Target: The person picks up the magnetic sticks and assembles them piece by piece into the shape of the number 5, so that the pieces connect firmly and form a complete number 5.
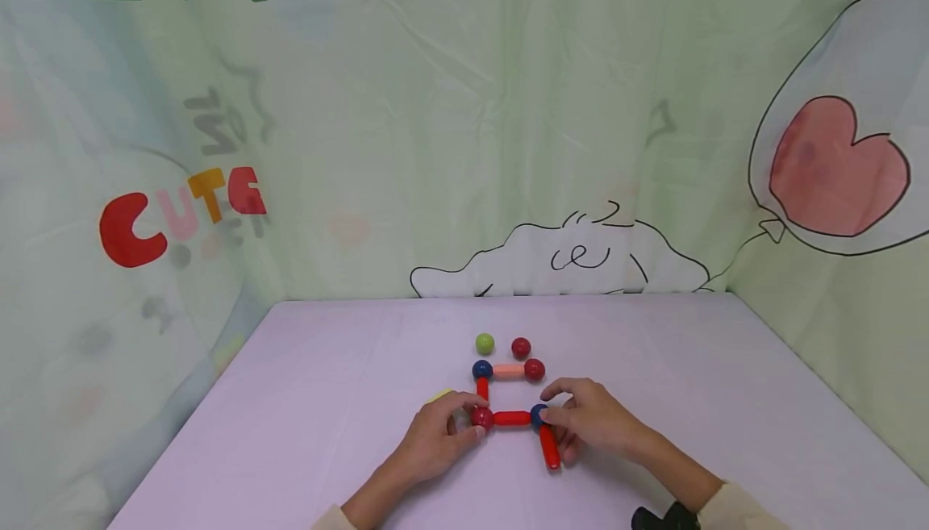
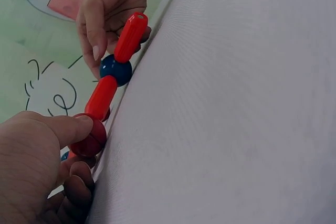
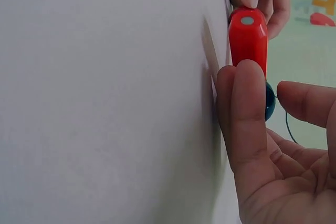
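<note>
In the head view my left hand (image 1: 439,437) pinches a red ball (image 1: 482,419) between thumb and fingers. From that ball a red rod (image 1: 512,418) runs right to a blue ball (image 1: 537,415), and another red rod (image 1: 482,387) leads back to a second blue ball (image 1: 482,369). A pink rod (image 1: 508,371) joins this one to another red ball (image 1: 534,369). My right hand (image 1: 598,417) is at the near blue ball, its fingers loosely extended around it. A further red rod (image 2: 131,36) sticks out from that ball toward me, its free end showing a grey dot.
Behind the joined pieces lie a loose green ball (image 1: 485,343) and a loose red ball (image 1: 520,347). A yellow piece (image 1: 439,395) peeks out behind my left hand. Near my right sleeve is a black object (image 1: 664,517). A printed curtain (image 1: 464,127) hangs behind the table (image 1: 348,352).
</note>
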{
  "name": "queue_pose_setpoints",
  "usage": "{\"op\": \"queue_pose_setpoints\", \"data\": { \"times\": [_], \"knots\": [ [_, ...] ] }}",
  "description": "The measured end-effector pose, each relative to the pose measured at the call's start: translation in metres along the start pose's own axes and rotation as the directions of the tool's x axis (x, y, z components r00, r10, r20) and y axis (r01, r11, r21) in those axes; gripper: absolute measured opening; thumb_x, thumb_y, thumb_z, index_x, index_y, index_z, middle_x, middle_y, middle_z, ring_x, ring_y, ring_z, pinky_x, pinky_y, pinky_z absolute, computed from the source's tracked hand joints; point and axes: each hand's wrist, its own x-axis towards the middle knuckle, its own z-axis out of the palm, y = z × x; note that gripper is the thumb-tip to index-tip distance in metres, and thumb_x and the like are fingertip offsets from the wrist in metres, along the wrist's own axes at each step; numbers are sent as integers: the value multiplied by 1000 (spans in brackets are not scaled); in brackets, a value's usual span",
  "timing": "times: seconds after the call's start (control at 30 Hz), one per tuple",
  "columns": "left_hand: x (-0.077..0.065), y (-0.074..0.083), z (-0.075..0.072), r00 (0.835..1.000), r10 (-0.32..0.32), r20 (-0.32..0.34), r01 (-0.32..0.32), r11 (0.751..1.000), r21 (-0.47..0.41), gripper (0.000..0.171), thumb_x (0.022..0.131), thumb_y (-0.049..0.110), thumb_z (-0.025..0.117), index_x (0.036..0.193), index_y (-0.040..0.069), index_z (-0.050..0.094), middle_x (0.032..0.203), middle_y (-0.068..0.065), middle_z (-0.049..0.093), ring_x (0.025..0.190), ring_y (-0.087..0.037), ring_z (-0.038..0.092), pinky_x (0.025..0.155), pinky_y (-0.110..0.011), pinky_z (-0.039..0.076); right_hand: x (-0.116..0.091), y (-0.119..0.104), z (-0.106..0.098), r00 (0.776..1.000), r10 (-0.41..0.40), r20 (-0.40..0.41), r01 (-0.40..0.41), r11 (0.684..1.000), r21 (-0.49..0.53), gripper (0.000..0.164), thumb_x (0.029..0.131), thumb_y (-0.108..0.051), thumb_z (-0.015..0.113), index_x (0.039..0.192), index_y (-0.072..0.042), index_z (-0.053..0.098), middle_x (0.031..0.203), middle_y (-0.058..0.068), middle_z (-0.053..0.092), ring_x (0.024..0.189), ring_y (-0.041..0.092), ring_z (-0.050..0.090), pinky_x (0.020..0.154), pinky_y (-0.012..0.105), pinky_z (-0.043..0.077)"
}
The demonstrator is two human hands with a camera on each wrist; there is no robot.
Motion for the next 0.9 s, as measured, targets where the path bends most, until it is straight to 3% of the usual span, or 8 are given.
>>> {"op": "queue_pose_setpoints", "data": {
  "times": [0.2,0.43,0.77,0.9],
  "knots": [
    [1,1,0,1000,-12,0,12,1000,1,32,93,25,73,123,33,68,107,14,63,70,-10,51,61,-22,44,6,-2,-2,994,-43,-103,36,997,-70,26,98,-20,67,117,-2,64,67,10,64,52,23,62,54,32,55],
    [0,1,0,1000,-16,-6,16,1000,1,32,92,24,74,123,32,68,107,14,63,70,-10,52,63,-23,45,25,2,-1,950,-121,-288,61,976,-207,21,97,-19,67,111,-4,69,66,5,57,57,19,54,54,27,47],
    [-1,2,0,999,-32,2,32,999,-19,33,91,24,74,123,31,68,107,14,62,72,-11,53,63,-23,45,57,-5,-6,930,-154,-334,60,960,-274,20,96,-20,68,106,-4,64,74,4,56,66,19,52,57,28,48],
    [0,2,0,999,-33,5,33,999,-26,33,92,25,74,123,31,68,107,14,63,72,-11,53,63,-23,45,68,-7,-7,926,-153,-345,49,955,-292,25,95,-22,68,111,-4,61,77,7,56,69,20,53,59,28,49]
  ]
}}
